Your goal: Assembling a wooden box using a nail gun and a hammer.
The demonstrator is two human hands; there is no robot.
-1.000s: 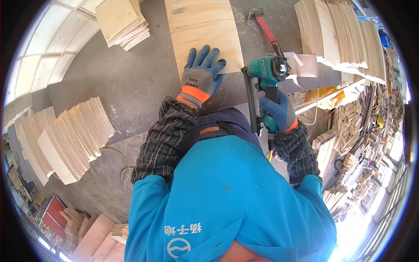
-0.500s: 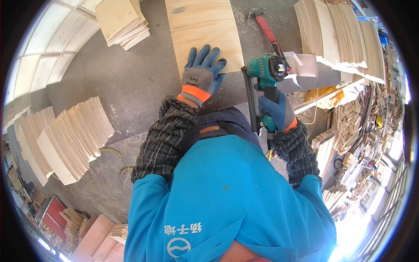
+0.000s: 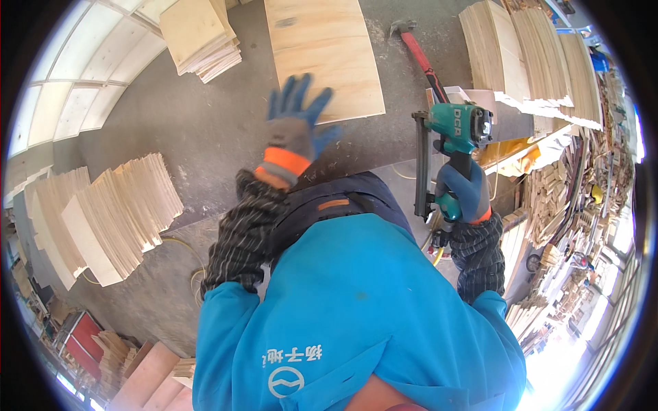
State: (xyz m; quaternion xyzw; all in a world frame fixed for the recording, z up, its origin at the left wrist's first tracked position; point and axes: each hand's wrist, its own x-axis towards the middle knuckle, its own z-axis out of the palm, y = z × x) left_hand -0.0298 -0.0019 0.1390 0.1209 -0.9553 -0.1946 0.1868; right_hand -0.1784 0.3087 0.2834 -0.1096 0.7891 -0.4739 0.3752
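From up here on the head camera, I have the left hand (image 3: pixel 290 137) at the upper centre of the frame, its fingers open and spread wide, pointing up the picture, slightly blurred, with nothing in their grasp. They overlap the near left corner of a pale plywood board (image 3: pixel 332 58), which lies flat on the grey desk (image 3: pixel 223 113) at the top centre; whether they touch it, I can't tell. Over to the right of centre, I've got the right hand (image 3: pixel 469 188) with its fingers closed around the handle of a teal nail gun (image 3: pixel 456 127). The gun's head sits above that hand, its long dark magazine runs down the hand's left side, and its nose is near the board's right corner but apart from it in the view. A yellow hose (image 3: pixel 439 256) shows below the handle. Just above the gun, I see a hammer (image 3: pixel 419 56) with a red and black handle, and a pale box (image 3: pixel 480 101) partly hidden behind the gun. Stacked boards (image 3: pixel 200 35) sit at the upper left, a long row of thin panels (image 3: pixel 127 209) fans out at the left, and more panel stacks (image 3: pixel 531 58) fill the upper right.
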